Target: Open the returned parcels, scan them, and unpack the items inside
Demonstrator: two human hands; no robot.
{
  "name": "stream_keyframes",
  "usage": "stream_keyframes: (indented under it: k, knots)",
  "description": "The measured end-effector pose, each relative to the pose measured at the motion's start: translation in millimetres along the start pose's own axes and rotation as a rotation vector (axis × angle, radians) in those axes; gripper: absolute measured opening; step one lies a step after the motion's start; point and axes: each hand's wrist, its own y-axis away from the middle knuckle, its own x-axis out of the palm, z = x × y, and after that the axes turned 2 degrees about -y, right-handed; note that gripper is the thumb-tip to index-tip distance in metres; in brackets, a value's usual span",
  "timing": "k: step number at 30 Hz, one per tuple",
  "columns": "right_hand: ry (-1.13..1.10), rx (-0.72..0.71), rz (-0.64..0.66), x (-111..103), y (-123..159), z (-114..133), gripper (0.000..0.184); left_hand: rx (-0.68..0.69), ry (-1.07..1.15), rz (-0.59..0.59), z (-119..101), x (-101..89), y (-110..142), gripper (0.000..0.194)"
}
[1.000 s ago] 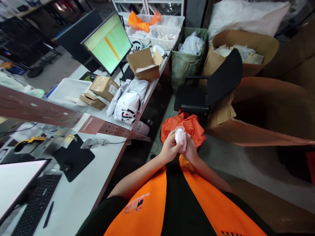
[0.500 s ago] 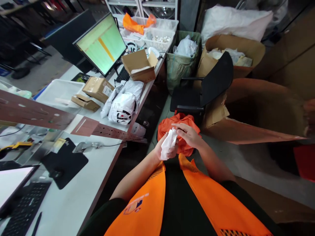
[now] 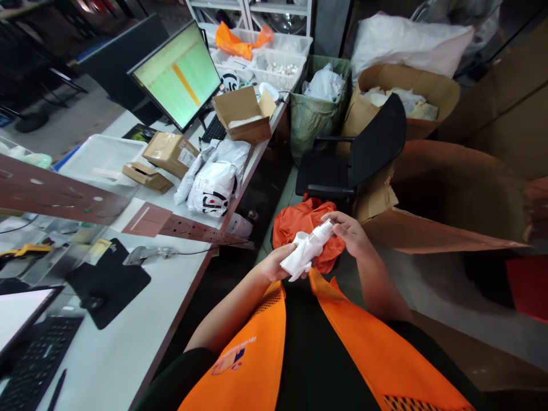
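Note:
In front of my chest, a small white bottle (image 3: 321, 231) with a narrow, clear-looking top sticks out of thin white wrapping (image 3: 297, 258). It lies tilted, its top towards the upper right. My left hand (image 3: 278, 264) is closed around the wrapped lower part from below; some of its fingers are hidden behind it. My right hand (image 3: 349, 233) pinches the bottle's top end with thumb and fingertips. Below both hands, an orange-red cloth or bag (image 3: 295, 220) lies bunched up.
A white desk (image 3: 171, 291) on the left bears a monitor (image 3: 177, 77), cardboard boxes (image 3: 170, 154) and a white plastic parcel (image 3: 209, 188). Ahead stand a black chair (image 3: 325, 171) and a green sack (image 3: 314, 128). A large open carton (image 3: 449, 228) is on the right.
The white wrapping has loosened and the bottle's top now shows. My right hand has moved right and down to the bottle's top end. The bundle has turned from steep to more slanted.

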Motion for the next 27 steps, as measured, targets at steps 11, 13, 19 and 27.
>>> stream_keyframes:
  k: [11,13,19,27]
  knots:
    - [0.437,-0.101,0.043,19.6,0.4,1.9,0.046,0.28,-0.785,-0.339,-6.3,12.9,-0.6,0.064]
    - [0.497,-0.117,0.088,23.2,-1.0,1.9,0.045,0.295,-0.719,-0.4,-3.2,13.5,-4.8,0.067]
    - [0.525,-0.105,0.163,20.4,-5.4,-2.9,0.049,0.201,-0.383,-0.463,0.9,9.7,-10.3,0.051]
    - [0.207,-0.058,0.185,8.4,-2.7,-15.1,0.051,0.125,0.26,-0.346,-10.7,20.3,8.9,0.027]
